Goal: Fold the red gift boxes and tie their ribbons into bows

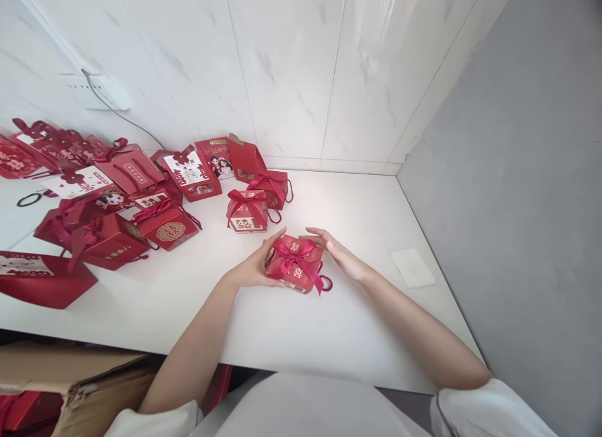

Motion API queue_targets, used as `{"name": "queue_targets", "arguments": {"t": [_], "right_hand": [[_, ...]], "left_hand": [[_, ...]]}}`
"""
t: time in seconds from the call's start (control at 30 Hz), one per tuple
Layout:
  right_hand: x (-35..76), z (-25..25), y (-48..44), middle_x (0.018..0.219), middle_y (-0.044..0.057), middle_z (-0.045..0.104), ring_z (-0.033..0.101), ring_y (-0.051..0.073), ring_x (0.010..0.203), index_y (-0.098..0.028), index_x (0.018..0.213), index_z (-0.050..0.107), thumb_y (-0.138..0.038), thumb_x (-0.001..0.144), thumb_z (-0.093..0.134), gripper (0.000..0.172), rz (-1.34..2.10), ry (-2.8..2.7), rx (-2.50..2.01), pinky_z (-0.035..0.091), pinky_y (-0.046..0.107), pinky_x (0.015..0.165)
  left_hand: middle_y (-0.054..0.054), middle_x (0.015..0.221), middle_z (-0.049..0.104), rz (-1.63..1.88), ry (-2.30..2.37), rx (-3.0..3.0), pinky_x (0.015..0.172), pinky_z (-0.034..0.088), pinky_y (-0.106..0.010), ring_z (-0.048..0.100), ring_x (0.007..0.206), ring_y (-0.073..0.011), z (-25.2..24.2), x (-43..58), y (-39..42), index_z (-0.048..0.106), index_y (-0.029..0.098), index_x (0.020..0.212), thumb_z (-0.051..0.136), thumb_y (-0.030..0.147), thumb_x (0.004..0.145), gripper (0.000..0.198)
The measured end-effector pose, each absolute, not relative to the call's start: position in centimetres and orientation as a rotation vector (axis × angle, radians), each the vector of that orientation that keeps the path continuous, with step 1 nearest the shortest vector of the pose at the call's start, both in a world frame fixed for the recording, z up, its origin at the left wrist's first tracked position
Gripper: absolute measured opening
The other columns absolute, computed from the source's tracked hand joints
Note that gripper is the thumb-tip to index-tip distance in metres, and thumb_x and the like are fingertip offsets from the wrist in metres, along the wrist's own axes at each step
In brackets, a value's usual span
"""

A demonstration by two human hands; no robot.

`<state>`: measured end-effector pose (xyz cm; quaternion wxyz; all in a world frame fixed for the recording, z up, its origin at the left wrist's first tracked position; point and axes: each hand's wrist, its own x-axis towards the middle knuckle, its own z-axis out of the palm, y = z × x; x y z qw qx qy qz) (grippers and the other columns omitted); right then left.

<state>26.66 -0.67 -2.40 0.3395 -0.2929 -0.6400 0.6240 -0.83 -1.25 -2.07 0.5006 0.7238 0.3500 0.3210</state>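
Observation:
A small red gift box (295, 263) with a crimson ribbon bow on top and a cord loop at its right sits on the white table in front of me. My left hand (256, 264) is against its left side, thumb along the near edge and fingers reaching behind, spread apart. At the box's far right corner is my right hand (337, 252), its fingers stretched out beside the box; whether they touch it is hard to tell. Just behind stands a similar bowed box (247, 211), with another red box (275, 189) behind that.
Many red gift boxes and bags (172, 230) crowd the left of the table (357, 336). A white tissue (412, 268) lies at the right. Walls rise behind and to the right. An open cardboard box (103, 399) stands below the table's left front edge.

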Motion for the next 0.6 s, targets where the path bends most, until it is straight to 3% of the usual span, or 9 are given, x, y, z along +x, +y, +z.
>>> {"name": "queue_targets", "arguments": {"t": [0.07,0.13,0.23,0.3,0.43,0.6], "right_hand": [[27.0,-2.2,-0.7,0.157,0.013,0.035,0.033,0.026,0.145,-0.029,0.151,0.025,-0.072,0.089,0.040,0.077,1.531,-1.694,-0.669,0.024,0.050,0.118],[27.0,-1.7,-0.2,0.162,0.012,0.023,0.022,0.027,0.150,-0.032,0.154,0.014,-0.074,0.078,0.058,0.097,1.380,-1.767,-0.611,0.019,0.051,0.120],[26.5,-0.1,0.8,0.165,0.011,0.009,0.015,0.028,0.152,-0.036,0.155,-0.004,-0.058,0.064,0.082,0.127,1.120,-1.904,-0.612,0.017,0.052,0.121],[26.0,1.0,1.6,0.164,0.012,0.013,0.019,0.027,0.151,-0.036,0.155,-0.003,-0.047,0.068,0.083,0.123,0.963,-1.917,-0.645,0.023,0.051,0.119],[25.0,2.3,3.3,0.159,0.012,0.022,0.028,0.027,0.146,-0.033,0.151,0.016,-0.043,0.073,0.078,0.101,0.782,-1.773,-0.719,0.040,0.045,0.111],[25.1,1.1,5.1,0.156,0.012,0.024,0.034,0.027,0.142,-0.032,0.145,0.019,-0.041,0.072,0.078,0.095,0.772,-1.624,-0.745,0.047,0.041,0.104]], "left_hand": [[-0.014,0.154,0.036,0.826,0.897,1.886,0.112,0.040,-0.049,0.038,0.141,-0.0340,-1.4,-0.5,-0.9,0.026,0.032,0.153,0.087,0.028,0.060,0.111],[-0.015,0.154,0.034,0.948,0.931,1.954,0.113,0.037,-0.051,0.037,0.142,-0.0352,-0.4,-0.4,-0.2,0.030,0.030,0.151,0.086,0.031,0.061,0.106],[-0.014,0.154,0.035,1.066,0.924,2.023,0.114,0.037,-0.050,0.037,0.141,-0.0359,1.6,-0.2,1.5,0.032,0.030,0.149,0.086,0.035,0.062,0.102],[-0.015,0.155,0.035,1.114,0.895,2.092,0.117,0.033,-0.048,0.036,0.142,-0.0358,3.0,0.1,2.7,0.033,0.028,0.149,0.086,0.038,0.062,0.103],[-0.016,0.158,0.030,1.198,0.871,2.038,0.118,0.031,-0.048,0.030,0.146,-0.0352,4.9,0.8,4.6,0.025,0.027,0.153,0.084,0.046,0.065,0.108],[-0.010,0.163,0.021,1.317,0.937,1.825,0.121,0.021,-0.047,0.017,0.151,-0.0272,2.8,1.0,5.2,0.025,0.032,0.152,0.070,0.043,0.080,0.086]]}}
